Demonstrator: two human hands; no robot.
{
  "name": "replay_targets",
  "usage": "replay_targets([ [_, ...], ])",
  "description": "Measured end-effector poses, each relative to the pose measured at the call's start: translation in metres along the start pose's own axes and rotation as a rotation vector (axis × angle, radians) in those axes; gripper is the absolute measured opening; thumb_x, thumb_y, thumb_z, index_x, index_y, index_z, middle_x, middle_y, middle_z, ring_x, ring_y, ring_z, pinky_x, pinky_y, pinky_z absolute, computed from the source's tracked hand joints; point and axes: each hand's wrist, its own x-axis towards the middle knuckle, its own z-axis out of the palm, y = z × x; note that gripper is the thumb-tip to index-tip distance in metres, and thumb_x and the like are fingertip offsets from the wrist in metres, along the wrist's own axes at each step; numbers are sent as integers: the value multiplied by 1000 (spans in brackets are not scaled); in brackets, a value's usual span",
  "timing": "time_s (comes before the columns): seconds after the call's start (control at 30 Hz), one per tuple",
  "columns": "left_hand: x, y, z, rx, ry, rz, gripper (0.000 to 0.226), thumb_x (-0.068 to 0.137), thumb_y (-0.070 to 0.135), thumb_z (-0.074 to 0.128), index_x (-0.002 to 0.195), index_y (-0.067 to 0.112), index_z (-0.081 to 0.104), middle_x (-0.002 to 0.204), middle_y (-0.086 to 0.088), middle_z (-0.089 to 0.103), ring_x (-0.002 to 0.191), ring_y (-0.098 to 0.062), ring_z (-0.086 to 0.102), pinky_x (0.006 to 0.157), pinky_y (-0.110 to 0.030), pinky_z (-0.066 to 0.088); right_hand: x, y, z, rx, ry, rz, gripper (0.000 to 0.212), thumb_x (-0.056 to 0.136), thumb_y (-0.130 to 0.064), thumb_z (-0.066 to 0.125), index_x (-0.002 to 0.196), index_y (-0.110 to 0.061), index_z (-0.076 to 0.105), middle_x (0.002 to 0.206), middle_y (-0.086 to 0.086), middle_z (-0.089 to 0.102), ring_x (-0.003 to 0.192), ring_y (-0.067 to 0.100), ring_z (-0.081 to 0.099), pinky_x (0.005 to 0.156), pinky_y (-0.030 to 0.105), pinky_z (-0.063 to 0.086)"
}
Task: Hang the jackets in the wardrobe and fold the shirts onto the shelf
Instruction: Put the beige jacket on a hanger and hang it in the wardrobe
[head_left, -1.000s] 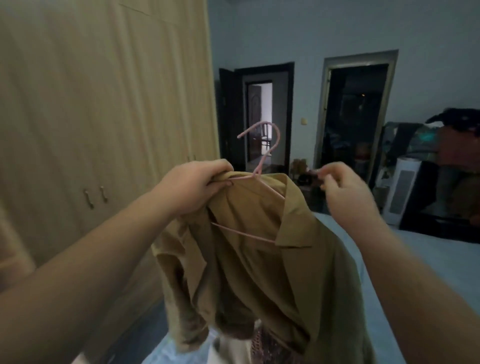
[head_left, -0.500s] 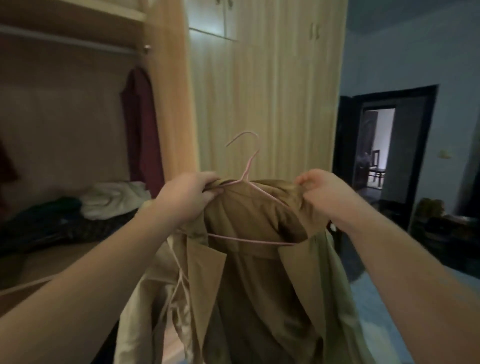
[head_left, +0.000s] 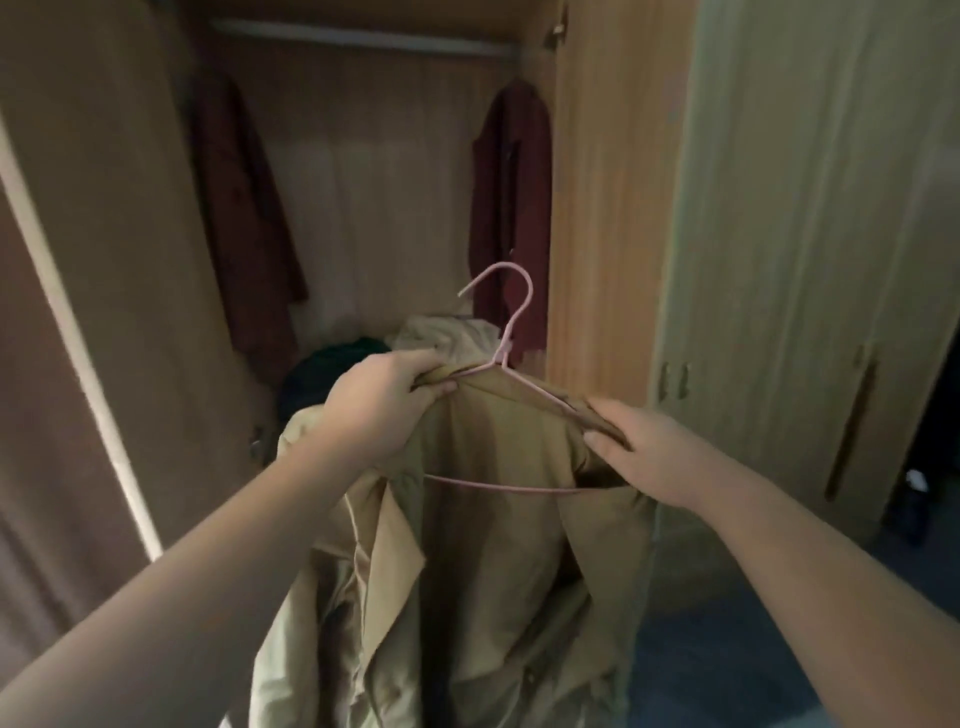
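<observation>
Here, two hands hold up one tan jacket (head_left: 493, 545) on one pink wire hanger (head_left: 504, 353), in front of the open compartment of a wooden wardrobe (head_left: 597, 234). The left hand (head_left: 382, 410) is closed tight on the jacket's left shoulder, with the cloth bunched under the curled fingers where the hanger's arm runs in. The right hand (head_left: 649, 452) pinches the other shoulder, thumb underneath and fingers over the cloth at the hanger's far end. The hanger sits inside the jacket, its lower bar crossing the open front between the two lapels, and its hook stands free in the air, well below the rail (head_left: 363, 39) and not yet on it. The jacket hangs down from the two hands, with its front open.

Inside the compartment the rail carries two dark red garments, one at the left (head_left: 244, 218) and one at the right (head_left: 511, 208) against the side wall, well apart from each other. Low in the compartment lies a loose heap of clothes: one dark green piece (head_left: 332, 364) and one pale cream piece (head_left: 447, 338) can be told apart, though the light is dim and there may be more beneath them. The compartment's door (head_left: 78, 260) stands open at the left. To the right are closed pale doors (head_left: 805, 208) with a pair of small handles (head_left: 675, 382) side by side.
</observation>
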Motion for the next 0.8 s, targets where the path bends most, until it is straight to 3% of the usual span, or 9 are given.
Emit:
replay_targets([
  [0.07, -1, -22, -4, -26, -36, -35, 17, 93, 42, 61, 108, 39, 67, 102, 14, 69, 97, -16, 62, 86, -39, 52, 16, -1, 18, 7, 46, -40, 12, 103, -38, 41, 104, -36, 53, 89, -13, 62, 81, 8, 61, 68, 26, 46],
  [0.13, -1, -35, -3, -31, -60, -26, 18, 95, 39, 58, 112, 38, 66, 105, 12, 68, 96, -14, 60, 86, -37, 50, 32, -8, 31, -44, 130, -91, 22, 104, -34, 38, 82, -37, 41, 72, -9, 54, 63, 10, 55, 56, 27, 38],
  [0.3, 12, -56, 4, 138, 97, -21, 19, 99, 39, 51, 112, 34, 63, 96, 9, 62, 89, -18, 60, 77, -40, 50, 80, -33, 48, -88, 351, -208, 22, 103, -29, 32, 83, -25, 39, 64, -10, 46, 51, 6, 45, 48, 27, 31],
  [0.43, 28, -58, 17, 175, 22, 16, 25, 95, 41, 47, 112, 33, 64, 96, 7, 60, 87, -18, 59, 75, -40, 51, 119, -43, 65, -96, 373, -287, 21, 105, -31, 33, 88, -24, 43, 68, -13, 49, 55, 8, 50, 49, 20, 25],
  [0.5, 40, -55, 26, 196, 15, 10, 28, 95, 44, 47, 112, 32, 65, 97, 7, 61, 88, -18, 59, 76, -39, 51, 140, -42, 70, -132, 395, -305, 19, 105, -28, 37, 101, -19, 52, 75, -5, 55, 64, 18, 58, 52, 20, 23],
  [0.63, 79, -68, 34, 234, 95, -133, 12, 98, 40, 51, 101, 36, 62, 94, 11, 61, 89, -17, 59, 76, -39, 50, 177, -12, 57, -161, 452, -252, 28, 104, -36, 36, 126, -23, 46, 92, -4, 62, 73, 15, 64, 59, 31, 53],
  [0.7, 102, -72, 39, 233, 112, -235, 15, 98, 43, 48, 100, 36, 61, 95, 10, 64, 89, -21, 60, 76, -39, 50, 191, 6, 51, -196, 455, -228, 39, 101, -35, 42, 138, -24, 39, 120, -1, 60, 100, 18, 64, 83, 36, 57],
  [0.8, 133, -69, 55, 290, 153, -298, 18, 99, 46, 46, 103, 38, 62, 97, 9, 67, 90, -24, 61, 73, -37, 49, 210, 25, 53, -246, 335, -214, 58, 99, -41, 43, 151, -22, 26, 150, 6, 42, 136, 27, 43, 112, 50, 38],
])
